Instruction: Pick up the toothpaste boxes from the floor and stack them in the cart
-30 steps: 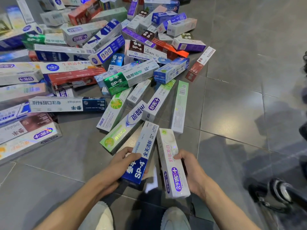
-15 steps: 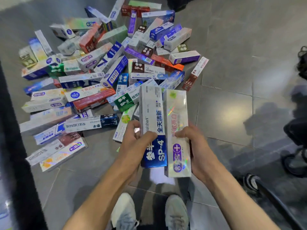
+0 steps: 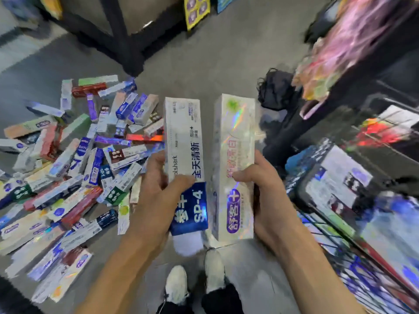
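My left hand point(image 3: 156, 196) grips a white and blue toothpaste box marked SP-4 point(image 3: 184, 152), thumb across its front. My right hand point(image 3: 265, 193) grips a white holographic box with purple lettering point(image 3: 233, 159). Both boxes stand upright, side by side and slightly apart, lifted well above the floor. A heap of several toothpaste boxes point(image 3: 74, 173) lies on the grey floor to the left. The wire cart point(image 3: 353, 223) stands at the right, with boxes lying inside it; its contents are blurred.
A black shelf leg point(image 3: 127, 48) rises behind the heap. A dark bundle point(image 3: 274, 89) lies on the floor past the boxes I hold. Shelving with colourful goods point(image 3: 340, 48) fills the upper right. My white shoes point(image 3: 195, 282) are below.
Both hands have lifted the two boxes higher off the floor. My view has swung up and to the right, so the heap moved left and the cart came into sight.
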Available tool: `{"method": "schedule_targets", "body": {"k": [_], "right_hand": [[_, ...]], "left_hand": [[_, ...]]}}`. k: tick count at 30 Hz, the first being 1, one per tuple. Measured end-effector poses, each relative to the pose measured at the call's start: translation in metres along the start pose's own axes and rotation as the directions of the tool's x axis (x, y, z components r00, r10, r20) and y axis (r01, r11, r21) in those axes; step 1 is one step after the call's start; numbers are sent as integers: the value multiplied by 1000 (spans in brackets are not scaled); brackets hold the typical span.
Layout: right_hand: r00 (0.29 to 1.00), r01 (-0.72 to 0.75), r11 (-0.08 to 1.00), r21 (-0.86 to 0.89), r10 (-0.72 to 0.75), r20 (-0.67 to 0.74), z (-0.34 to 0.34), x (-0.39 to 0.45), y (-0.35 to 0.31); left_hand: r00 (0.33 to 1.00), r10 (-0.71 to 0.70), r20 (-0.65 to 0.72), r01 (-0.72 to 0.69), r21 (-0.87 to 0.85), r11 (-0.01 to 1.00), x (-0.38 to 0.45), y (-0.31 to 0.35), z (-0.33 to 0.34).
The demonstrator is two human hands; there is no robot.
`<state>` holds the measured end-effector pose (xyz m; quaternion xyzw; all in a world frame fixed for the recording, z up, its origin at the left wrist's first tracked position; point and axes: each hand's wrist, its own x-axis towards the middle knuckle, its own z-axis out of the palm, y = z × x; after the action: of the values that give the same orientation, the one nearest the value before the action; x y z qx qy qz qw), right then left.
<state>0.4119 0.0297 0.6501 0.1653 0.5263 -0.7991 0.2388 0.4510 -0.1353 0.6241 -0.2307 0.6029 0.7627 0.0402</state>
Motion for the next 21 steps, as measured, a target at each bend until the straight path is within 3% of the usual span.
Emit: {"method": "schedule_targets", "body": {"k": [3, 5, 7, 10, 15, 21], "right_hand": [[987, 79, 997, 27, -75, -139, -33, -45, -49], [975, 127, 992, 24, -120, -189, -64, -73, -72], [961, 171, 985, 13, -164, -222, -102, -100, -89], [937, 209, 977, 51, -185, -297, -165, -134, -109], [885, 147, 989, 15, -124, -450, -279, -169, -127], [872, 12, 996, -85, -52, -486, -366, -179, -128]], "left_hand": [[998, 30, 57, -31, 21, 999, -11, 34, 59], [990, -52, 134, 42, 71, 997, -11, 42, 99], [948, -201, 248, 166, 155, 974, -12, 43, 138], [861, -174, 478, 81, 210, 974, -25, 30, 196], [892, -63, 448, -88, 308, 947, -57, 12, 293], [884, -67, 463, -113, 350, 930, -40, -13, 348]]}}
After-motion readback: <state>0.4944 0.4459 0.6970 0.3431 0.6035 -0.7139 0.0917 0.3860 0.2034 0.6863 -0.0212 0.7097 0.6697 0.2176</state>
